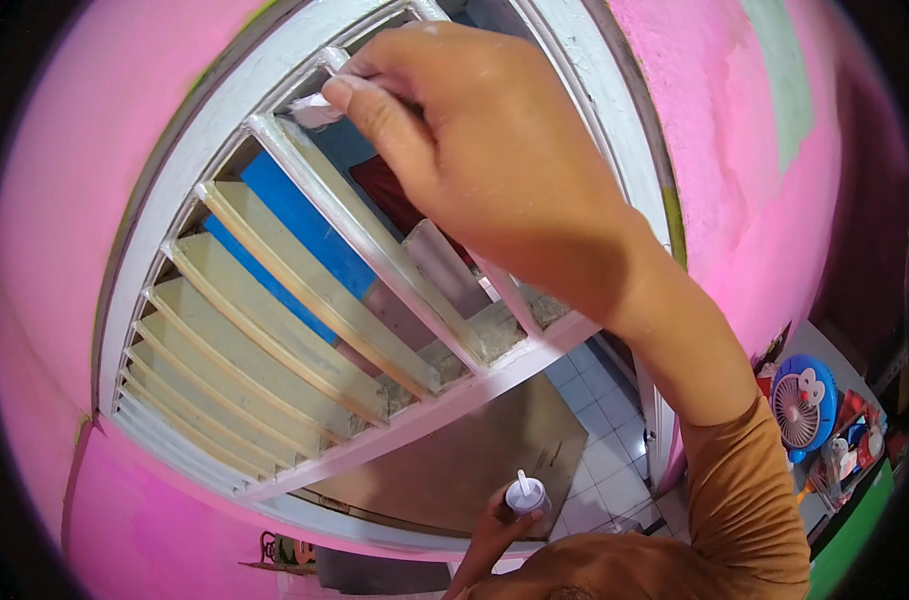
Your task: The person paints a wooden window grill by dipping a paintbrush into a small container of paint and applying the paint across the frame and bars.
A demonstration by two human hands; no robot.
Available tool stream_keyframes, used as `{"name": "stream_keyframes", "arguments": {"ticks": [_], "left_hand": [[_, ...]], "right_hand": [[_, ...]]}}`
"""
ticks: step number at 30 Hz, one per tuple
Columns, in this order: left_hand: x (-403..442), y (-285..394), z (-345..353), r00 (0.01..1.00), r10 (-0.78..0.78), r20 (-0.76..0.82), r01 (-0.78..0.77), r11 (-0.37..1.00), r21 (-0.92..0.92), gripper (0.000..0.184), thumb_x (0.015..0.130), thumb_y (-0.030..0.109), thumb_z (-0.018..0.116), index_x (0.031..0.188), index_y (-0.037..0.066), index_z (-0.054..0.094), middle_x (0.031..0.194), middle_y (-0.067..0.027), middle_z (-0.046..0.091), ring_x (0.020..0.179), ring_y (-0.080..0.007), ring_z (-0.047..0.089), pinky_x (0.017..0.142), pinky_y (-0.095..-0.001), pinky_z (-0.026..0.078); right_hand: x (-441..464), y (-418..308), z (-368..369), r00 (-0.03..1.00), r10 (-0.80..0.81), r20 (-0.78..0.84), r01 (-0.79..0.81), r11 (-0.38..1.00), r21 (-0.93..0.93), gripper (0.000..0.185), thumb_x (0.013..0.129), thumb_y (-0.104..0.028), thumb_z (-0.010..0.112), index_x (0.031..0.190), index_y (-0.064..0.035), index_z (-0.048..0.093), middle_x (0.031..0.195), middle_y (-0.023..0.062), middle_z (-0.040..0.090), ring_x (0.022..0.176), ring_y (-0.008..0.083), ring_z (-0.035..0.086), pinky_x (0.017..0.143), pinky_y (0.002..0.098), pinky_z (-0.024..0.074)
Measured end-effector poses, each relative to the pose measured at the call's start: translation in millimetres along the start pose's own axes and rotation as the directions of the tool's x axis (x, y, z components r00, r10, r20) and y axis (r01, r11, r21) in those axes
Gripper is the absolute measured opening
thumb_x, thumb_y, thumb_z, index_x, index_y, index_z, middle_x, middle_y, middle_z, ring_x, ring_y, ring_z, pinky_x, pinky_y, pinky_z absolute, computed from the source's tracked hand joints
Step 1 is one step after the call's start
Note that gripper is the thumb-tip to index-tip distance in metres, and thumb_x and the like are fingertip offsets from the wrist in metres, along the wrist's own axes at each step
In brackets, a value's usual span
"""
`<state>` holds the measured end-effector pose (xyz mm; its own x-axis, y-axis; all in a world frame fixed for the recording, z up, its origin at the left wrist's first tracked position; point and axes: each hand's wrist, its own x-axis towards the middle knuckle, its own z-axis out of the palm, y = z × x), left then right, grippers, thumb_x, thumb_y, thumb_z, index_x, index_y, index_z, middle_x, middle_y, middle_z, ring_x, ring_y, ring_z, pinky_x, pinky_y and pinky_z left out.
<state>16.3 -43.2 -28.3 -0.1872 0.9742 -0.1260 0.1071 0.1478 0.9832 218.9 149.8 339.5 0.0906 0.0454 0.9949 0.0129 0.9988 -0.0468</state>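
Observation:
My right hand (475, 120) reaches up across the upper middle, fingers pinched on a small paint brush (317, 110) with whitish bristles. Most of its handle is hidden by the fingers. The brush is by the upper ends of the slats in a white-framed vent; whether it touches is unclear. One glossy white slat (365, 245) runs just below it, while several lower slats (275, 300) are cream with tan edges. Low in the view, my left hand (499, 520) is wrapped round a small white cup (528, 496) with a white stick standing in it.
Pink wall (715, 130) surrounds the curved white frame (160, 190). A brown panel (455, 460) lies below the slats, beside white floor tiles (610, 470). At the right, a blue fan (804, 405) stands near assorted small items. Blue and dark red surfaces show between the slats.

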Motion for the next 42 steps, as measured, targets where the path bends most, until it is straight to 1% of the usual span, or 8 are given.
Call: {"name": "stream_keyframes", "arguments": {"ticks": [4,13,16,18,25,28,37,42], "left_hand": [[2.3,-5.2,-3.3,1.000,0.015,0.018,-0.015,1.000,-0.015,0.063,0.082,0.013,0.082,0.135,-0.001,0.051,0.125,-0.0090,0.062,0.118,-0.0193,0.058,0.104,-0.0361,0.045],[1.5,-8.0,-0.6,1.000,0.024,0.013,-0.024,0.999,-0.022,0.064,0.082,0.013,0.082,0.136,-0.002,0.050,0.125,-0.0092,0.062,0.118,-0.0194,0.058,0.104,-0.0361,0.045],[-0.1,1.8,4.6,0.999,0.038,0.000,-0.038,0.999,-0.010,0.058,0.082,0.012,0.082,0.132,0.000,0.054,0.123,-0.0088,0.064,0.116,-0.0194,0.059,0.103,-0.0365,0.046],[-1.3,6.9,6.5,0.999,0.048,-0.018,-0.048,0.999,-0.001,0.053,0.082,0.012,0.081,0.128,0.001,0.057,0.122,-0.0085,0.066,0.114,-0.0196,0.061,0.103,-0.0370,0.047],[1.3,-2.2,4.0,0.999,0.033,0.039,-0.033,0.999,-0.015,0.063,0.083,0.012,0.082,0.135,-0.001,0.051,0.125,-0.0087,0.062,0.118,-0.0192,0.058,0.104,-0.0361,0.045],[0.2,-3.4,3.8,0.999,0.028,0.042,-0.028,1.000,-0.007,0.064,0.082,0.013,0.083,0.135,0.000,0.051,0.126,-0.0089,0.062,0.118,-0.0192,0.058,0.103,-0.0363,0.045],[-3.6,-0.2,8.9,1.000,-0.002,0.004,0.002,1.000,0.008,0.067,0.082,0.015,0.083,0.137,-0.001,0.050,0.125,-0.0092,0.062,0.117,-0.0192,0.058,0.103,-0.0362,0.046],[-6.9,4.8,10.1,1.000,0.003,0.009,-0.003,0.997,0.078,0.062,0.084,0.013,0.080,0.136,0.000,0.049,0.126,-0.0094,0.063,0.117,-0.0203,0.060,0.102,-0.0378,0.049]], "right_hand": [[2.9,11.1,30.1,0.992,-0.083,-0.092,0.074,0.993,-0.094,0.027,0.094,-0.018,0.055,0.081,0.0036,0.064,0.085,0.0263,0.063,0.082,0.0451,0.062,0.075,0.0523,0.0474],[-7.1,-5.8,-23.3,0.994,-0.087,-0.065,0.101,0.960,0.259,0.031,0.095,-0.017,0.054,0.075,0.0057,0.062,0.077,0.0281,0.062,0.074,0.0460,0.061,0.070,0.0535,0.0463],[2.5,-3.9,-0.6,0.993,0.106,0.045,-0.110,0.991,0.083,0.033,0.095,-0.017,0.055,0.074,0.0065,0.062,0.080,0.0291,0.063,0.072,0.0463,0.060,0.069,0.0532,0.0462],[4.0,-1.7,6.7,0.997,-0.065,-0.048,0.066,0.998,0.022,0.031,0.095,-0.016,0.055,0.074,0.0061,0.062,0.078,0.0282,0.062,0.073,0.0453,0.061,0.069,0.0530,0.0459],[-12.2,-7.6,-16.6,0.995,-0.014,0.099,0.015,1.000,-0.016,0.029,0.094,-0.015,0.056,0.073,0.0054,0.060,0.073,0.0259,0.061,0.075,0.0455,0.059,0.069,0.0527,0.0449],[-5.3,-5.8,-3.9,0.997,-0.050,-0.056,0.048,0.998,-0.039,0.029,0.093,-0.014,0.057,0.071,0.0041,0.059,0.074,0.0251,0.061,0.074,0.0450,0.059,0.069,0.0525,0.0450],[-21.5,4.4,-18.0,0.991,0.017,0.134,-0.027,0.997,0.071,0.029,0.094,-0.016,0.056,0.075,0.0049,0.062,0.076,0.0244,0.062,0.077,0.0446,0.059,0.070,0.0525,0.0444],[2.3,6.8,11.3,0.999,-0.022,-0.037,0.023,1.000,0.021,0.032,0.093,-0.016,0.055,0.073,0.0063,0.063,0.075,0.0267,0.062,0.074,0.0455,0.060,0.068,0.0510,0.0456]]}}
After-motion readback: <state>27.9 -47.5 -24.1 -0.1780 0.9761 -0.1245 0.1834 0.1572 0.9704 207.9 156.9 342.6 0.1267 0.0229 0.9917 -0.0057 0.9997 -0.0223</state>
